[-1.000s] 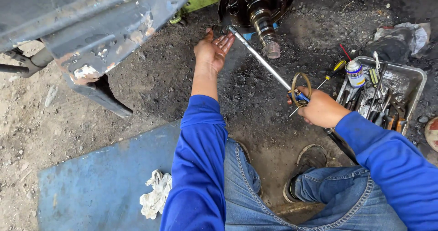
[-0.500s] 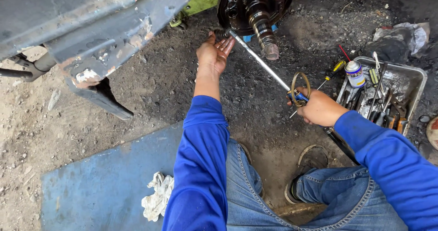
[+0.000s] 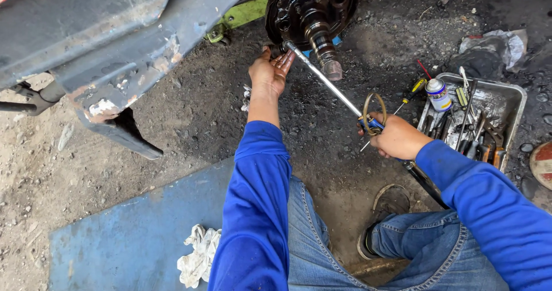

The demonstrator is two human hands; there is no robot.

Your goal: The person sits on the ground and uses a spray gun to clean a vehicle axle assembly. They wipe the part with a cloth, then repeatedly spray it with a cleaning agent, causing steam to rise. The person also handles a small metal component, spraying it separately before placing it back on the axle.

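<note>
Hands: right hand grips long wrench, left hand steadies its tip; white-labelled spray can nearby.

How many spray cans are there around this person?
1: a spray can stands at the near-left corner of the metal tool tray, beyond the right hand. Others may be hidden among the tools.
</note>
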